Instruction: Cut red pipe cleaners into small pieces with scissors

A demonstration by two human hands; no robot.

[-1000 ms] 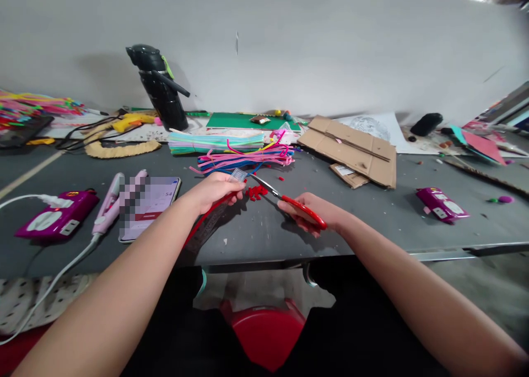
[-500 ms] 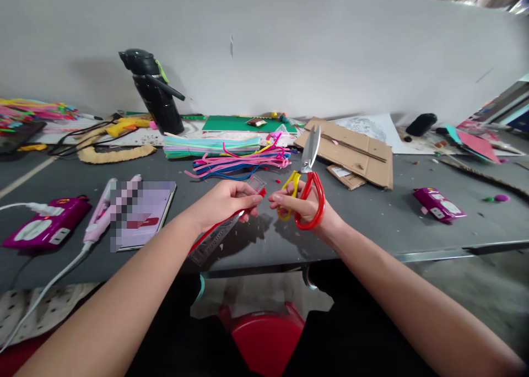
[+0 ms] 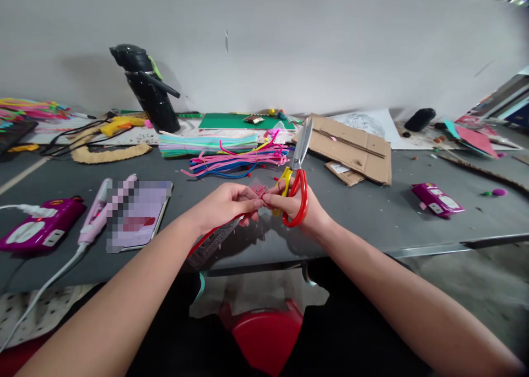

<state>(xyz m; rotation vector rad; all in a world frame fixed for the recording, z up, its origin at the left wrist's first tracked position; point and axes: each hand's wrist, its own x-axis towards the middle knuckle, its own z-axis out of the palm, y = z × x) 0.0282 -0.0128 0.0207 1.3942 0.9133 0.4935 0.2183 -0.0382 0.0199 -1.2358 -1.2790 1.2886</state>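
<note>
Left hand [image 3: 226, 205]: fingers pressed together, pinching a red strand [image 3: 205, 237] and a clear ruler [image 3: 215, 243] near their upper ends; both run down and to the left from the pinch, under the wrist, over the near edge of the tabletop [image 3: 372, 217]

Right hand [image 3: 303, 209]: fingers closed round the scissors [image 3: 296, 185]; red and yellow handle loops sit in the grip; blades shut, pointing up and far; thumb and forefinger tips meet the left fingertips at the top of the ruler; both hands are held just above the tabletop, near its centre

Far of the hands: a bundle of pink and blue strands [image 3: 237, 162]; beyond it a stack of pastel sheets [image 3: 206, 143]; further back a green mat [image 3: 237, 122]

Far left: a black bottle [image 3: 146, 90]; a yellow glue gun [image 3: 118, 125] to its left

Right of the scissor blades: flattened cardboard [image 3: 355, 148]

Left of the left forearm: a phone [image 3: 138, 214]; a pink corded tool [image 3: 97, 222] just beside it; a purple box [image 3: 39, 228] further left; a second purple box [image 3: 436, 199] lies well apart on the right
</note>
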